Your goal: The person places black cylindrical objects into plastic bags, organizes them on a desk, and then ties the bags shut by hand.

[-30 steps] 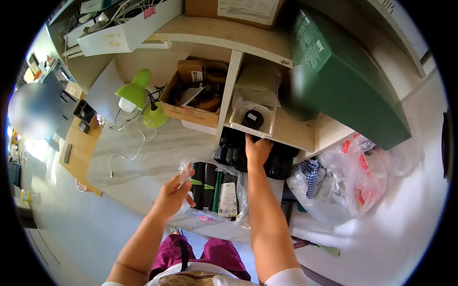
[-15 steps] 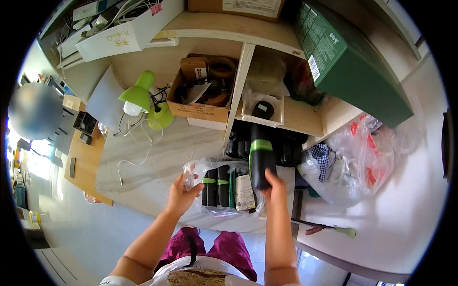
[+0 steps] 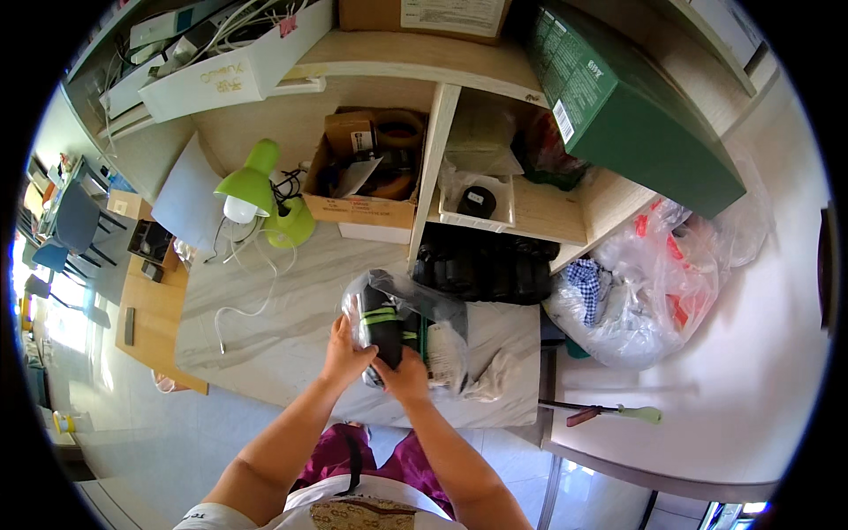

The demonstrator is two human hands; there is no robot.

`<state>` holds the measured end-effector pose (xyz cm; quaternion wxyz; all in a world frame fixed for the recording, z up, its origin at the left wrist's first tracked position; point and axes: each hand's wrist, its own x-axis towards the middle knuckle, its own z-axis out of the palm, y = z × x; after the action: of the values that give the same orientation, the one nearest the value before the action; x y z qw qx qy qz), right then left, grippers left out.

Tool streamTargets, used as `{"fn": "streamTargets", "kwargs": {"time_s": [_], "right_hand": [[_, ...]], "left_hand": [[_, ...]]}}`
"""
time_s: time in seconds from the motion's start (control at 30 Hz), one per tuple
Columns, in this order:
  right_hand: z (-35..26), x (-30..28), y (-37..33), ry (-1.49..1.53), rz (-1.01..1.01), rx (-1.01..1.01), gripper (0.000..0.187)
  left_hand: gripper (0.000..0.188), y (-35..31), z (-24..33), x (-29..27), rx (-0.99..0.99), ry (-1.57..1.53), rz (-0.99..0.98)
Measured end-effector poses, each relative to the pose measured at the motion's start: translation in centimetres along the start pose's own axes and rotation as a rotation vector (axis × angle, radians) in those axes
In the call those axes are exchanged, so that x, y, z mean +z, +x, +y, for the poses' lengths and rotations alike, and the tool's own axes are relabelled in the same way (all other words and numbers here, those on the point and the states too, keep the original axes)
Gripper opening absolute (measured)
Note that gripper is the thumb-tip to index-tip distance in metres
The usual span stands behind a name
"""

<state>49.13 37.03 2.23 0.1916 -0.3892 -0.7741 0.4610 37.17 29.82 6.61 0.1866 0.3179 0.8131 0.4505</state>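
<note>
A clear plastic bag (image 3: pixel 452 305) lies on the marbled desk with several black rolls inside. The black roll (image 3: pixel 382 329) with bright green bands sits at the bag's left side, in its opening. My left hand (image 3: pixel 346 355) is closed on the bag's left edge, beside this roll. My right hand (image 3: pixel 406 375) grips the roll's lower end, its fingertips partly hidden. Next to it, a second green-banded roll shows partly behind my right hand, and a pale printed label (image 3: pixel 446 355) shows through the plastic.
Black bundles (image 3: pixel 486 269) fill the lower cubby behind the bag. A crumpled whitish item (image 3: pixel 495 375) lies to its right. A green lamp (image 3: pixel 256 185) and an open cardboard box (image 3: pixel 367 210) stand at the back. A large green box (image 3: pixel 636 115) juts out overhead at right.
My right hand has brought the black roll from the cubby's front leftward and down into the plastic bag. My left hand stays at the bag's left edge.
</note>
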Motion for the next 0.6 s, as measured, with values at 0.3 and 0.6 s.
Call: {"fn": "streamTargets", "kwargs": {"time_s": [0.3,0.6], "right_hand": [[-0.6,-3.2,0.7,-0.086,-0.013,0.071,0.05],[1.6,-10.7,14.2,0.029,0.519,-0.065,0.03]], "left_hand": [[0.066,0.5,4.0,-0.2,0.177,0.147,0.543],[0.039,10.1,7.9,10.2,-0.161,-0.337,0.19]]}}
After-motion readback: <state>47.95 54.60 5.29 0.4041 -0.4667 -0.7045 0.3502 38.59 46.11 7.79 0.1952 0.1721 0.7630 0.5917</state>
